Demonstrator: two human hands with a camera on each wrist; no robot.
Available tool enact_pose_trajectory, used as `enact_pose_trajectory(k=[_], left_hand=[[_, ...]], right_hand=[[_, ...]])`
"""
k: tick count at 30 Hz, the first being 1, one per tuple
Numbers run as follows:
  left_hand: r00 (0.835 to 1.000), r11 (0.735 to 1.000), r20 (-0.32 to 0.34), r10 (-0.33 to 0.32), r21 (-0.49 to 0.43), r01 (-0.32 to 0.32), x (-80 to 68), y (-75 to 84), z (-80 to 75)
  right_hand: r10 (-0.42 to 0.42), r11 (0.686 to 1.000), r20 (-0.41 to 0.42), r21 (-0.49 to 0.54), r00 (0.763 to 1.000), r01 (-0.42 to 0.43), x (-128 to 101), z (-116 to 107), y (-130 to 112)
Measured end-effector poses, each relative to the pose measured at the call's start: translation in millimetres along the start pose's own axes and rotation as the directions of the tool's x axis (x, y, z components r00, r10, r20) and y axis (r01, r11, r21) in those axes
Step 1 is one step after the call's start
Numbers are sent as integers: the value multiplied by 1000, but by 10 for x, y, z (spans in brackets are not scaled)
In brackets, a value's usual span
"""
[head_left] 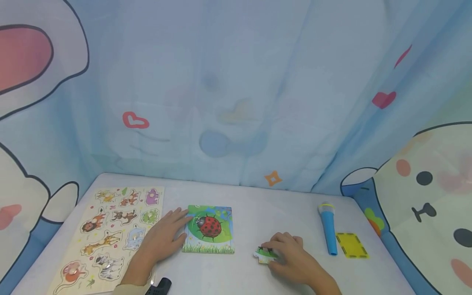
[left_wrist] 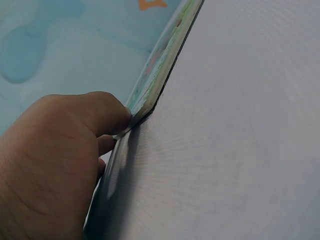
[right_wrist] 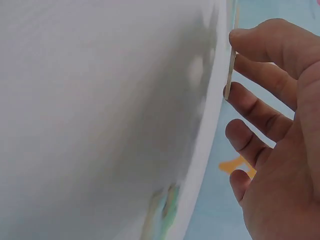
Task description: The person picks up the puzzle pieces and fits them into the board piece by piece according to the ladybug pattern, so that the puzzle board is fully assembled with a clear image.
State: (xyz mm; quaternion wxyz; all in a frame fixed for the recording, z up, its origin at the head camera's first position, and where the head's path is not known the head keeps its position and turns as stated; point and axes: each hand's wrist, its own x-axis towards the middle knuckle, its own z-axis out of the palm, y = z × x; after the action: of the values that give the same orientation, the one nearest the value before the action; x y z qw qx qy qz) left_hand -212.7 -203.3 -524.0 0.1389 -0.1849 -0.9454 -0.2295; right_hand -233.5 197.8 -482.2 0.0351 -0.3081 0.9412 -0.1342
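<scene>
A square ladybug puzzle [head_left: 210,226] lies on the table in the head view, with a red spotted beetle above a strip of grass. My left hand [head_left: 164,233] rests at its left side, fingers extended to the edge. In the left wrist view the thumb of that left hand [left_wrist: 55,155] touches a corner of the puzzle [left_wrist: 162,75], seen edge-on. Farther right, my right hand [head_left: 291,257] pinches a small puzzle piece [head_left: 266,255], green and white with dark lines. The right wrist view shows the thin piece [right_wrist: 231,72] between the thumb and fingers of the right hand [right_wrist: 280,115].
A wooden animal board [head_left: 121,235] covers the table's left side. On the right lie a blue toy microphone [head_left: 328,229] and a yellow square frame [head_left: 352,246]. A printed curtain [head_left: 236,82] hangs behind the white table [head_left: 284,200].
</scene>
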Motion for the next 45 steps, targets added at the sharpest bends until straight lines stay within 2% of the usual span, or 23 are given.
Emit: enact_pose_trajectory(k=[11, 23, 32, 45], left_hand=[[1000, 1000, 2, 0, 2, 0, -3, -15, 14], [1000, 1000, -8, -2, 0, 2, -7, -6, -2], [1000, 1000, -8, 3, 2, -3, -6, -22, 19], [1000, 1000, -3, 5, 15, -5, 0, -17, 0]], right_hand=[[-142, 990, -50, -7, 989, 142, 297, 18, -257], [-222, 975, -40, -8, 974, 222, 648, 145, -513], [-316, 949, -54, -25, 947, 315, 888, 248, -772], [-315, 947, -21, -62, 949, 314, 1029, 342, -991]])
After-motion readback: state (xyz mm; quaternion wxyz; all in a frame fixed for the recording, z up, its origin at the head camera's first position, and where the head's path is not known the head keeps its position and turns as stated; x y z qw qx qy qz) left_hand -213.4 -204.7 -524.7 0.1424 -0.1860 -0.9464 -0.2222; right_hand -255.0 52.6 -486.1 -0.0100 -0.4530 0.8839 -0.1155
